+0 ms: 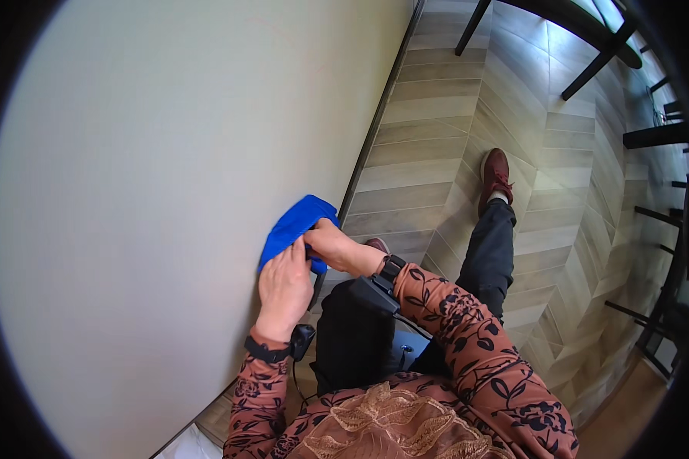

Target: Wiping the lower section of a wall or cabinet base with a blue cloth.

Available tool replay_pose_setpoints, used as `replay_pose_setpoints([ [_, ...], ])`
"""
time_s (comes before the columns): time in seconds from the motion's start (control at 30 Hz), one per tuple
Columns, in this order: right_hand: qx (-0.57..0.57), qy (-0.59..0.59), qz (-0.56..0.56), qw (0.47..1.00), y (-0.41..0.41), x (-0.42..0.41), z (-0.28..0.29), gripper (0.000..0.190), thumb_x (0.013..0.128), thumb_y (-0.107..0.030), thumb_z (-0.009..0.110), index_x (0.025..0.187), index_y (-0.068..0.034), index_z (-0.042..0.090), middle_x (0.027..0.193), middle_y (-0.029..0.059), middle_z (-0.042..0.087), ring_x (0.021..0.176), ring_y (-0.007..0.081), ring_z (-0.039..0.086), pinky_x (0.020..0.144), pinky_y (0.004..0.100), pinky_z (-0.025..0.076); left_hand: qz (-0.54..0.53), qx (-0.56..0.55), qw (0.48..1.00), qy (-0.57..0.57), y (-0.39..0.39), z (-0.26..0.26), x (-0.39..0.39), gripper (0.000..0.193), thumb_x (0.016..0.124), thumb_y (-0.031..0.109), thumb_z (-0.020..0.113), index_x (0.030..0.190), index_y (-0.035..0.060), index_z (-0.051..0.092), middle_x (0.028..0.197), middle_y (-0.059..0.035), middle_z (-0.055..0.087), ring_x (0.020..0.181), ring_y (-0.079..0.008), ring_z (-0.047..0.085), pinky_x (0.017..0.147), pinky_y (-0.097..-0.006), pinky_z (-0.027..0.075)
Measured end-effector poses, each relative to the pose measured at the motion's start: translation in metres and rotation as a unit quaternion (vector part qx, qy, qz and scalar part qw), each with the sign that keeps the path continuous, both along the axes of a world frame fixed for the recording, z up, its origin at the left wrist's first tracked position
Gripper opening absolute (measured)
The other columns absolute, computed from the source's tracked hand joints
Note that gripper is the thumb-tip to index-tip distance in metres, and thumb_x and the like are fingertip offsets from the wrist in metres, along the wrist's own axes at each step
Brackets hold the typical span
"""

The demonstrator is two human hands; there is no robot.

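Observation:
Both hands meet at a blue cloth (298,221) beside the pale wall (166,189). My left hand (287,284) lies along the cloth's near side, its fingertips against the fabric. From the right, my right hand (330,244) reaches into the folds, and its fingertips are hidden there. A black strap with a small device sits on each wrist, over or beside the patterned sleeves. What lies inside the cloth, if anything, cannot be seen.
A dark baseboard (373,126) runs along the wall's foot. Wood-look herringbone tiles (425,149) cover the floor. Dark furniture legs (594,69) stand at the upper right and along the right edge. A white item (189,444) lies at the bottom left.

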State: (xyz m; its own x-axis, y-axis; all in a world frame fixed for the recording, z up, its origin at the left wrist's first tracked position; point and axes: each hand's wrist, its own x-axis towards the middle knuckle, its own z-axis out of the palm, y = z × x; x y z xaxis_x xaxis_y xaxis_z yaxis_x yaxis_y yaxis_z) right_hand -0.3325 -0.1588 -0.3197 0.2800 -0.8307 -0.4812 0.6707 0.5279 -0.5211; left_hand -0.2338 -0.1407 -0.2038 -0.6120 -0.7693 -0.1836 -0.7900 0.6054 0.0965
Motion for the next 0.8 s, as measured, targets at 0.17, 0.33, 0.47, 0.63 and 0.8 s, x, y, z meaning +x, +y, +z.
replay_pose_setpoints([
  [0.17,-0.182,0.187,-0.079,0.962,-0.018,-0.015,0.079,0.024,0.089,-0.007,0.057,0.111,0.000,0.061,0.104,0.0040,0.063,0.096,0.0129,0.055,0.082,0.0291,0.048,-0.013,-0.143,0.989,0.039,-0.017,0.044,-0.010,0.040,0.085,0.005,0.055,0.124,-0.0010,0.052,0.114,-0.0144,0.060,0.105,-0.0313,0.053,0.089,-0.0405,0.039],
  [0.33,-0.200,0.176,-0.166,0.949,-0.065,-0.072,0.072,0.023,0.090,-0.007,0.057,0.113,-0.005,0.062,0.104,0.0034,0.064,0.095,0.0135,0.057,0.080,0.0297,0.048,-0.096,-0.212,0.968,0.091,-0.078,0.020,-0.067,0.037,0.080,0.003,0.052,0.117,0.0001,0.055,0.108,-0.0142,0.061,0.107,-0.0296,0.056,0.090,-0.0377,0.042],
  [0.47,-0.095,0.140,-0.129,0.977,-0.090,-0.095,0.033,0.022,0.091,-0.010,0.057,0.112,-0.005,0.062,0.105,0.0046,0.065,0.093,0.0140,0.058,0.079,0.0302,0.048,-0.114,-0.196,0.971,0.073,-0.102,-0.019,-0.085,0.035,0.084,0.004,0.049,0.118,-0.0045,0.054,0.113,-0.0162,0.060,0.109,-0.0275,0.057,0.092,-0.0346,0.045],
  [0.63,-0.064,0.139,-0.137,0.979,-0.081,-0.075,-0.029,0.024,0.091,-0.010,0.056,0.114,-0.003,0.061,0.110,0.0064,0.064,0.098,0.0161,0.058,0.084,0.0321,0.048,-0.105,-0.119,0.987,0.020,-0.094,-0.051,-0.073,0.046,0.079,0.004,0.056,0.124,-0.0039,0.052,0.118,-0.0161,0.059,0.110,-0.0293,0.056,0.091,-0.0369,0.044],
  [0.8,-0.025,0.124,-0.090,0.988,-0.039,-0.019,-0.044,0.023,0.088,-0.007,0.058,0.109,-0.001,0.065,0.106,0.0067,0.066,0.096,0.0150,0.058,0.083,0.0315,0.049,-0.098,-0.097,0.988,-0.068,-0.053,-0.065,-0.024,0.036,0.085,0.007,0.047,0.118,-0.0046,0.054,0.114,-0.0152,0.061,0.106,-0.0252,0.058,0.090,-0.0330,0.046],
])
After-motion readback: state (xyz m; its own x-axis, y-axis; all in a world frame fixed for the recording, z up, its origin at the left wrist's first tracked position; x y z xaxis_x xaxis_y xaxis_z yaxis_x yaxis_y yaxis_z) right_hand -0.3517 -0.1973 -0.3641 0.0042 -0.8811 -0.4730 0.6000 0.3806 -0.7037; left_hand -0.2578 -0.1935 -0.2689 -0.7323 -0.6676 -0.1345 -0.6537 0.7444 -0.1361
